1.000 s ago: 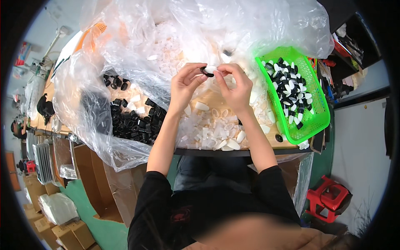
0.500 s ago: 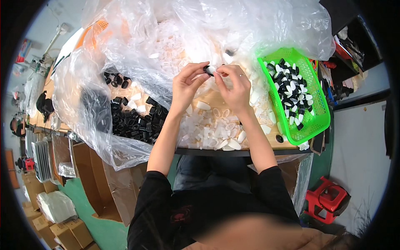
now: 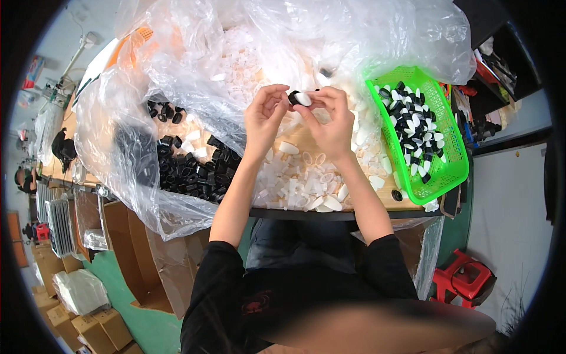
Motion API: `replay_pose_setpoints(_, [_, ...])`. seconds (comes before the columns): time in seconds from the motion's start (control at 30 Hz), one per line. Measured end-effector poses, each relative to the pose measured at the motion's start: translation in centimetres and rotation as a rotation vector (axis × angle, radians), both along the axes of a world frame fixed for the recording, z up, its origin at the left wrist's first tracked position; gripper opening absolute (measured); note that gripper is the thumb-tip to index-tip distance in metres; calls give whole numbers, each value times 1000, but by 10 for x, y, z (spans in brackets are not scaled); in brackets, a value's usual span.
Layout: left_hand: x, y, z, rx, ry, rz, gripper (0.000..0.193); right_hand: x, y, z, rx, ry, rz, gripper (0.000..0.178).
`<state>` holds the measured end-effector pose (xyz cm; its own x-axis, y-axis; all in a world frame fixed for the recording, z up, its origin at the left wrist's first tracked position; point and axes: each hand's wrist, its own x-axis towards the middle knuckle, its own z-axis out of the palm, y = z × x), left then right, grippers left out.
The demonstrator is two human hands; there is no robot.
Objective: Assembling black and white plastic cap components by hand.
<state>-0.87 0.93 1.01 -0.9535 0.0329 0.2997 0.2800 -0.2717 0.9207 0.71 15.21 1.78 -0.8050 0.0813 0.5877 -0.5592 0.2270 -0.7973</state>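
A small oval piece (image 3: 302, 98), with a white rounded body and a black cap on its left end, is held up over the middle of the table. My right hand (image 3: 332, 123) pinches its white part between thumb and fingers. From the other side, the closed fingers of my left hand (image 3: 263, 120) meet the black cap. Below my hands lie white oval shells (image 3: 288, 148) and translucent rings and inserts (image 3: 298, 177). Left of them is a heap of black caps (image 3: 197, 171).
A green basket (image 3: 433, 192) of black-and-white pieces stands at the right. Crumpled clear plastic bags (image 3: 330, 29) cover the table's back and left side. A loose black ring (image 3: 397, 194) lies beside the basket. A red stool (image 3: 463, 277) and cardboard boxes (image 3: 97, 330) stand on the floor.
The piece between my hands has tilted, so its white body shows more and points to the right. My left fingers have loosened slightly around the black end.
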Motion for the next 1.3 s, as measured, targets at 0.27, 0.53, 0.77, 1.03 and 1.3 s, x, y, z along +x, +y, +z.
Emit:
replay_pose_setpoints(0.27, [-3, -8, 2, 77, -97, -132, 10, -1, 3, 2, 71, 54, 17, 33])
replay_pose_setpoints(0.53, [-4, -10, -6, 124, 0, -175, 5, -4, 5, 3, -419, -189, 334, 28])
replay_pose_setpoints(0.77, [-2, -9, 0, 213, -30, -176, 6, -5, 9, 5, -480, -241, 358, 25])
replay_pose_setpoints(1.03, [-2, -10, -1, 192, 7, -181, 4, -7, 14, 4, -437, -342, 382, 19])
replay_pose_setpoints(1.3, [3, -9, 10, -7, -86, -150, 8, -10, 15, 1, -437, -449, 416, 20])
